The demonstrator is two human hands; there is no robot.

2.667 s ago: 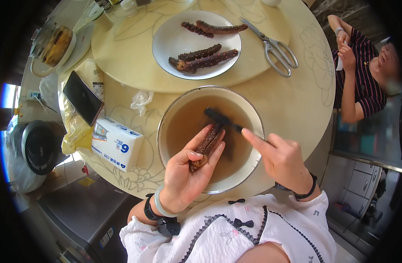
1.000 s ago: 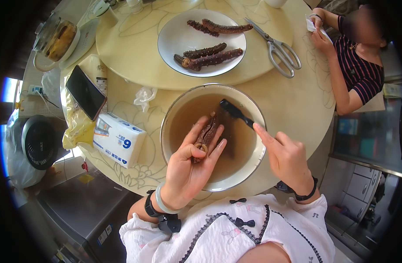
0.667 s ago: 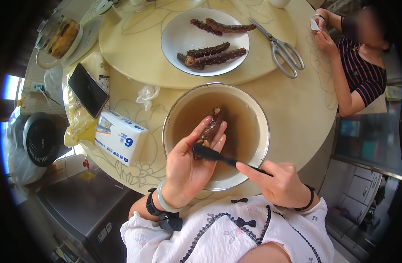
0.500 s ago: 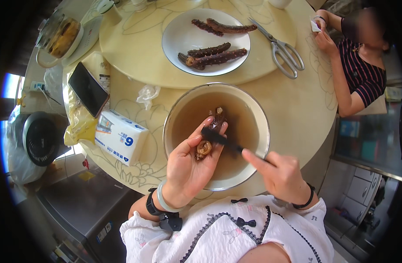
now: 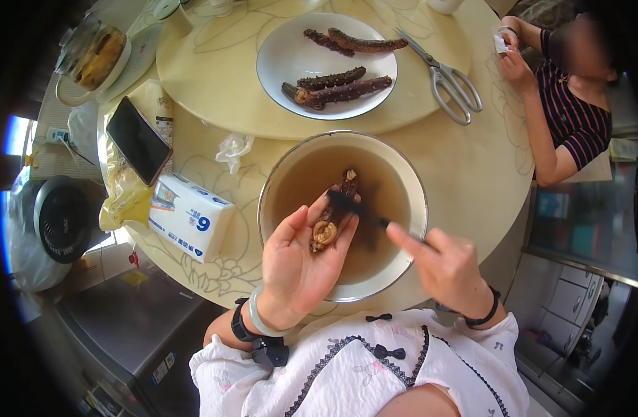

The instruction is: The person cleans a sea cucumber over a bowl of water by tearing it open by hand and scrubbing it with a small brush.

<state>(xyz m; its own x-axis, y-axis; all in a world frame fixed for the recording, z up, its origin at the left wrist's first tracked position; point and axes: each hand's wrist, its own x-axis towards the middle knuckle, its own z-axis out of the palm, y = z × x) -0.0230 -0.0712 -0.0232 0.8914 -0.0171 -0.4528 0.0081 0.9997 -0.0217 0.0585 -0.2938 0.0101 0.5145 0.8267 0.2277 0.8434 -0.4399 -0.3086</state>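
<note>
While left hand (image 5: 295, 263) cradles one sea cucumber (image 5: 324, 236) over one basin (image 5: 411, 182), right hand (image 5: 450, 270) grips one black tool (image 5: 347, 203)

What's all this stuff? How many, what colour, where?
Basin: one, white, centre, with brown water.
Plate: one, white, beyond the basin.
Table: one, cream, under the basin.
Sea cucumbers: at least five, dark brown; one in left hand, others on plate.
Brush: one, black, in right hand.
Scissors: one, grey, right of plate.
Phone: one, black, left of basin.
Tissue pack: one, white and blue, below phone.
Bag: one, yellow, by phone.
Crumpled plastic: one, clear, between phone and basin.
Glass pot: one, clear, upper left.
Fan: one, black, far left.
Other person: one, dark striped top, upper right.
Bangle: one, pale, on left wrist.
Left hand: one, bare, over the basin.
Right hand: one, bare, by basin's right rim.
</note>
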